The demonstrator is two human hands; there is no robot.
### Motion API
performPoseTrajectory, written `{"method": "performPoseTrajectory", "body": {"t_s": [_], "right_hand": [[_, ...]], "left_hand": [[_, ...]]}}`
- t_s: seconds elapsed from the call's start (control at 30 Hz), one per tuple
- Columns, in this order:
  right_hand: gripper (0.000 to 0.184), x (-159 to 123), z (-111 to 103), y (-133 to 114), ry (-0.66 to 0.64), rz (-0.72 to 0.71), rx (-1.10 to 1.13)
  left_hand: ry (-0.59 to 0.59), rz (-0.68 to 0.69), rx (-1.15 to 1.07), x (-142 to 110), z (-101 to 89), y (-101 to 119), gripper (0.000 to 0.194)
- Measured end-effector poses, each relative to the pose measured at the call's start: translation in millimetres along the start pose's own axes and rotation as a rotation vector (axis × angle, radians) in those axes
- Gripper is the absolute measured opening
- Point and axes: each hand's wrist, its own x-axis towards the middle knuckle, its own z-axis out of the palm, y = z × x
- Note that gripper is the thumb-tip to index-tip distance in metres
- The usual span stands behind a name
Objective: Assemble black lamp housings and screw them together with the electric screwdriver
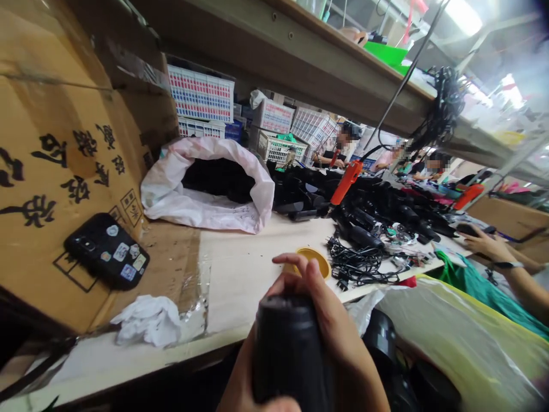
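A black cylindrical part [287,349] stands upright at the bottom centre, just in front of the table edge. My right hand [343,337] wraps it from the right, fingers curled over its top rim. Only a little of my left hand [240,386] shows low on the left, pressed against the part's lower end with its fingers mostly hidden. Just beyond my fingers a small yellow round dish [315,258] lies on the table [240,269].
A black phone [107,257] with stickers leans on a cardboard box [47,171] at left, with a crumpled white tissue [148,320] below. Behind are a white bag [206,194] of black parts, black cords [360,266] and an orange-handled tool [346,182]. A co-worker's hand [484,243] rests at right.
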Motion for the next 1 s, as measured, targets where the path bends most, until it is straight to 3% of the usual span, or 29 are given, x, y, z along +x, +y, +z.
{"method": "performPoseTrajectory", "body": {"t_s": [0.07,0.1,0.13,0.23,0.37,0.57,0.7,0.87,1.0], "right_hand": [[0.055,23.5,-18.4,5.2,0.108,0.093,-0.523],[0.052,36.8,-30.2,9.8,0.169,0.216,-0.876],[0.045,50.0,-42.7,15.5,0.205,0.304,-1.005],[0.027,82.7,-76.0,35.6,0.222,0.487,-1.2],[0.027,101.0,-96.7,55.8,0.121,0.561,-1.343],[0.026,100.6,-101.4,70.1,0.038,0.551,-1.4],[0.02,96.1,-107.0,67.0,0.028,0.497,-1.332],[0.014,71.0,-93.9,28.0,0.084,0.237,-1.165],[0.018,46.0,-54.9,-7.0,-0.162,-0.113,-0.806]], "left_hand": [[0.018,-0.093,-0.066,5.0,-11.1,-2.0,0.052],[0.047,-0.138,-0.138,8.5,-17.0,-1.0,0.055],[0.094,-0.148,-0.217,12.3,-22.8,1.4,0.057],[0.251,-0.079,-0.461,23.0,-37.5,14.5,0.062],[0.352,0.054,-0.628,30.0,-50.1,29.9,0.067],[0.37,0.098,-0.628,36.7,-63.3,29.1,0.066],[0.389,0.109,-0.492,37.9,-66.2,23.1,0.059],[0.366,0.107,-0.263,33.5,-64.5,13.8,0.03],[0.305,0.039,-0.199,36.6,-63.2,4.2,0.035]]}}
